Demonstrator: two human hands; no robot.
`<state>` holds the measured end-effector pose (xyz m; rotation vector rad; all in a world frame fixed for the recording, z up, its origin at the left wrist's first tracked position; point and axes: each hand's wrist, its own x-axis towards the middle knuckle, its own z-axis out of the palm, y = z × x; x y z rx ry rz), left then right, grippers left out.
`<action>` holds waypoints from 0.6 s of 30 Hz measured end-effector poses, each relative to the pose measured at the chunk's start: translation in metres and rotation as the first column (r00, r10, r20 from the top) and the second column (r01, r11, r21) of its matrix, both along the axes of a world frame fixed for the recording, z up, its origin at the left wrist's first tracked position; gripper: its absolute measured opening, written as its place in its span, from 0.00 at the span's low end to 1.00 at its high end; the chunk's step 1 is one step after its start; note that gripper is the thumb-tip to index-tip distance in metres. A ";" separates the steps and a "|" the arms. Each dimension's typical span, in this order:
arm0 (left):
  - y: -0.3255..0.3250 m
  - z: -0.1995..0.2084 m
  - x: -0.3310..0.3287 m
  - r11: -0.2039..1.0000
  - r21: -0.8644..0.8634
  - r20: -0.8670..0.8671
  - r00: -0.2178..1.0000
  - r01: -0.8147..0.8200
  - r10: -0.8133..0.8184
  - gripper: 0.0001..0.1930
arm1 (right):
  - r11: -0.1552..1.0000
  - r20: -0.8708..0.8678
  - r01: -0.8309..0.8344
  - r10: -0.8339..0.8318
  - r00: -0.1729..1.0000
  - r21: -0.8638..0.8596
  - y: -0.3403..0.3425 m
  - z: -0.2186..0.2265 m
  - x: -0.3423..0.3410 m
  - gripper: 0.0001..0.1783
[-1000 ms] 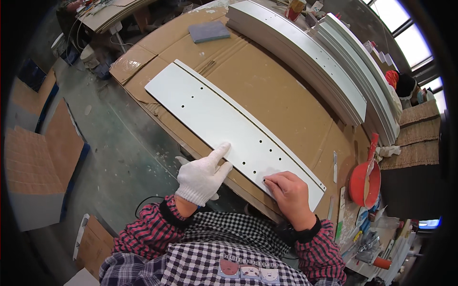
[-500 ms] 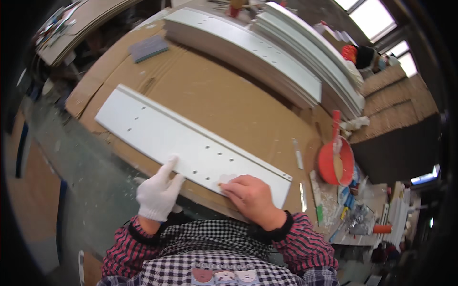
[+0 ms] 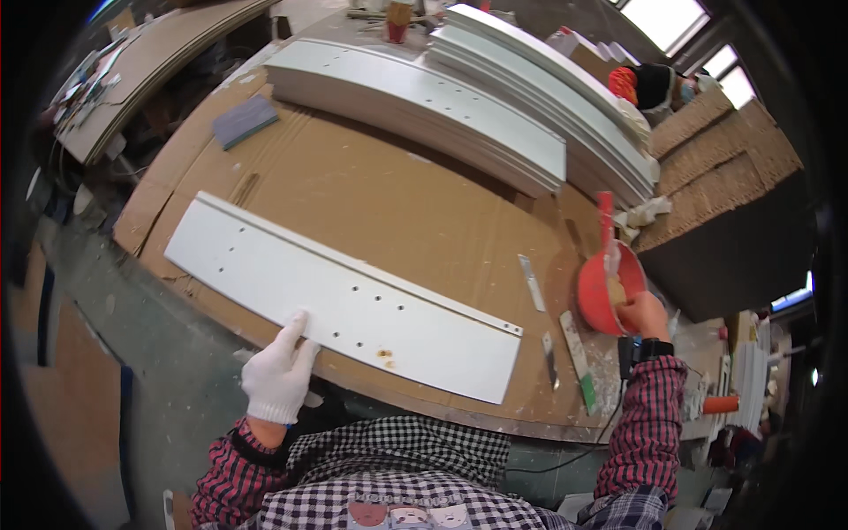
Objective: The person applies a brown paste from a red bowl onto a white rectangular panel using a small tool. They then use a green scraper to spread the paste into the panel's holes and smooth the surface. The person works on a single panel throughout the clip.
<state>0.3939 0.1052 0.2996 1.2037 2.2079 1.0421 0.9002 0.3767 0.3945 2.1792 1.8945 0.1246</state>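
Note:
A long white panel (image 3: 291,283) with a grooved far edge and several small dark holes lies slantwise in front of me. Its near edge is under my left hand (image 3: 276,375), which wears a white knit glove; the thumb and a finger are stretched apart, one fingertip on the top face. Small yellowish-brown smears (image 3: 385,359) mark the panel right of the holes. My bare right hand (image 3: 645,316) reaches into a red long-handled dipper (image 3: 594,296), its fingers by the beige stuff (image 3: 616,290) inside. The dipper's wall and blur hide those fingertips.
Brown cardboard (image 3: 397,212) covers the table. White panels stand stacked (image 3: 415,106) at the back, with a grey sanding block (image 3: 245,122) to their left. Flat blades (image 3: 532,283) and a green-ended scraper (image 3: 579,362) lie by the dipper. Another person (image 3: 658,87) is beyond.
My right hand has left the panel and moved right into the red dipper, uncovering the brownish smears. My left hand stays at the panel's near edge. The whole view has shifted slightly.

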 end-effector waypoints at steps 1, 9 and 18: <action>0.001 0.005 -0.001 0.999 0.028 -0.085 0.996 0.020 -0.018 0.21 | 0.999 -0.008 0.020 -0.020 1.000 -0.045 0.005 -0.006 0.001 0.20; 0.001 0.015 0.003 0.995 -0.088 -0.161 0.985 0.046 -0.060 0.20 | 0.981 -0.144 -0.180 0.189 0.971 0.075 0.002 -0.019 0.011 0.10; 0.014 0.012 0.005 0.970 -0.149 -0.289 0.930 0.191 -0.227 0.19 | 0.979 -0.620 -0.070 0.177 0.764 0.194 0.002 -0.002 0.012 0.12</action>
